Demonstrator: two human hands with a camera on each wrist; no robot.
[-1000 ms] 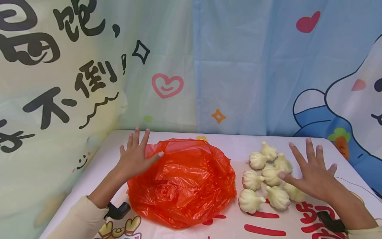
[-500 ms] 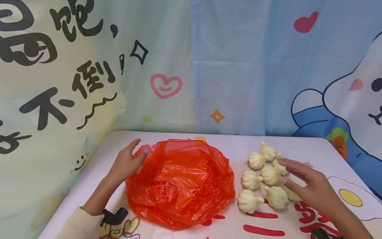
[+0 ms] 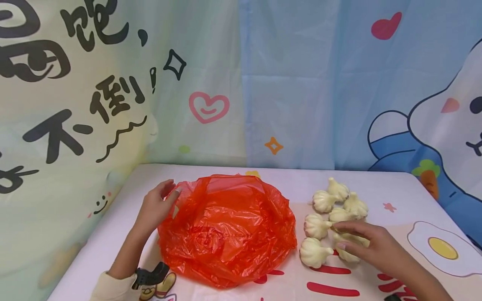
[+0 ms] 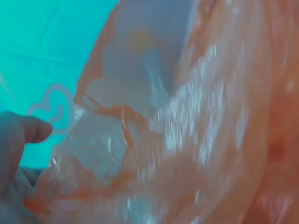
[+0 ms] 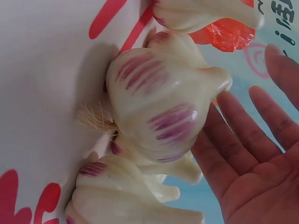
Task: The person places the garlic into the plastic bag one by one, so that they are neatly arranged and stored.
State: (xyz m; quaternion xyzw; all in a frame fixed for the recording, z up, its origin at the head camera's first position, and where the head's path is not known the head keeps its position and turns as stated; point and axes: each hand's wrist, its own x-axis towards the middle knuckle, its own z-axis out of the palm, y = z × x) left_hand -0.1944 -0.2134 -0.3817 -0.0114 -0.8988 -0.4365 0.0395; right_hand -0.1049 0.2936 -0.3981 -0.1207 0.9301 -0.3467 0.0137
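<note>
A crumpled red plastic bag [image 3: 229, 238] lies spread on the table, its mouth facing up. At its upper left rim my left hand [image 3: 152, 209] curls thumb and fingers round the edge of the film. The left wrist view shows the thin film [image 4: 205, 140] close up beside that hand. To the right sit several garlic bulbs [image 3: 315, 253], whitish with purple streaks. My right hand [image 3: 376, 244] reaches in over them from the right, fingers extended and thumb apart. In the right wrist view, its fingertips are right beside one garlic bulb [image 5: 156, 105], and the palm holds nothing.
The white table [image 3: 293, 186] has a printed cover with red lettering and a fried-egg picture [image 3: 444, 248]. A printed cloth backdrop [image 3: 290, 83] stands behind the far edge and along the left side.
From spread and raised, my right hand has come down and left over the garlic bulbs. My left hand has lowered and curled in at the bag's left rim, which has shifted slightly left.
</note>
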